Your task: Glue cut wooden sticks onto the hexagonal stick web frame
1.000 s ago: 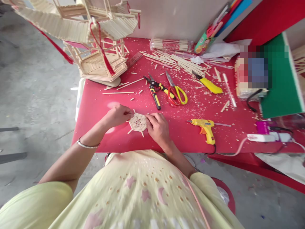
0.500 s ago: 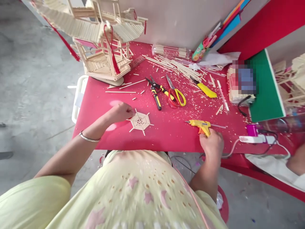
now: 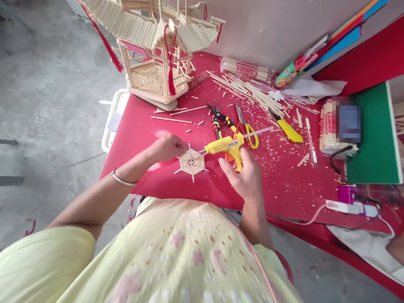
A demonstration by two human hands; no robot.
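A small web-shaped piece of thin wooden sticks, six-spoked with nested rings, lies flat on the red table. Beside its upper left edge is my left hand, fingers pinched together; whatever they hold is too small to make out. My right hand grips a yellow hot glue gun by its handle. The gun's nozzle points left and reaches over the web's upper right part; whether it touches cannot be told. A clear glue stick protrudes from the gun's back.
A stick-built pavilion with red tassels stands at the back left. Behind the gun lie pliers, scissors and a yellow utility knife. Loose sticks and shavings spread across the back. A power strip sits at right.
My right hand has brought the glue gun leftward, from the table's right side to the web. My left hand stays pinched beside the web. The camera view has shifted slightly.
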